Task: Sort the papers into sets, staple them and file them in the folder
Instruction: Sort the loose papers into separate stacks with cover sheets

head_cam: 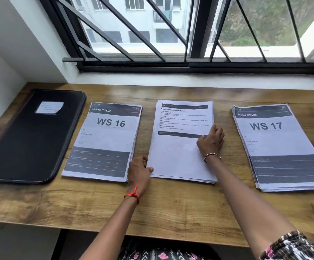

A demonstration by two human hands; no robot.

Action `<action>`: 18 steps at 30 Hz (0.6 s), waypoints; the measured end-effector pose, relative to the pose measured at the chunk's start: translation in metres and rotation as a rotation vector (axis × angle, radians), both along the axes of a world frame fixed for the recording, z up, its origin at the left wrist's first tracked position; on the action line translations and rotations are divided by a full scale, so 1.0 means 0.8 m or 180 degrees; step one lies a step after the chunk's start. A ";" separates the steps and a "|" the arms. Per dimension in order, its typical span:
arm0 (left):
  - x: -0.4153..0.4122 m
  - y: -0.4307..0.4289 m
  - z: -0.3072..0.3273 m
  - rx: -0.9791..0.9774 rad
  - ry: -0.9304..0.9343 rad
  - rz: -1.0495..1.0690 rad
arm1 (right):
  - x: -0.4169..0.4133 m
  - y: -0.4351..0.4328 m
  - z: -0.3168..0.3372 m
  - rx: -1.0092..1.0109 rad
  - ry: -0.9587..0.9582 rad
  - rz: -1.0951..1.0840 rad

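Observation:
Three paper stacks lie in a row on the wooden desk (171,207). The left stack (103,139) is headed "WS 16", the right stack (276,145) "WS 17". Between them lies a middle stack (176,152) with a text sheet on top. My left hand (139,170) rests at that stack's lower left corner, thumb on the paper edge. At the stack's right edge my right hand (211,140) has its fingers on the top sheet; whether it pinches the sheet is unclear. A black zip folder (30,139) with a white label lies shut at the far left.
A barred window (190,34) and its white sill run along the back of the desk. A white wall closes off the left side. The desk's front edge is near my body. No stapler is in view.

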State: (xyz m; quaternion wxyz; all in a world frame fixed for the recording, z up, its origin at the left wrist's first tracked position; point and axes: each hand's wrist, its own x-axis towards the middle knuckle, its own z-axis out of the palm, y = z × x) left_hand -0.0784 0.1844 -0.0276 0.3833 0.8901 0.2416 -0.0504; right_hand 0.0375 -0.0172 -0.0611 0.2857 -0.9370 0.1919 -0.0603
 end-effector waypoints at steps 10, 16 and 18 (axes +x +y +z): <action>0.004 0.005 0.001 -0.0056 0.0009 -0.0122 | -0.001 0.000 0.000 -0.0010 0.0041 0.0055; 0.013 0.012 0.007 -0.0012 0.0257 -0.0273 | 0.000 -0.002 0.002 0.0083 0.0058 0.0099; 0.028 0.015 0.012 0.0013 0.0189 -0.0323 | 0.002 -0.006 0.002 0.0254 0.0010 0.0077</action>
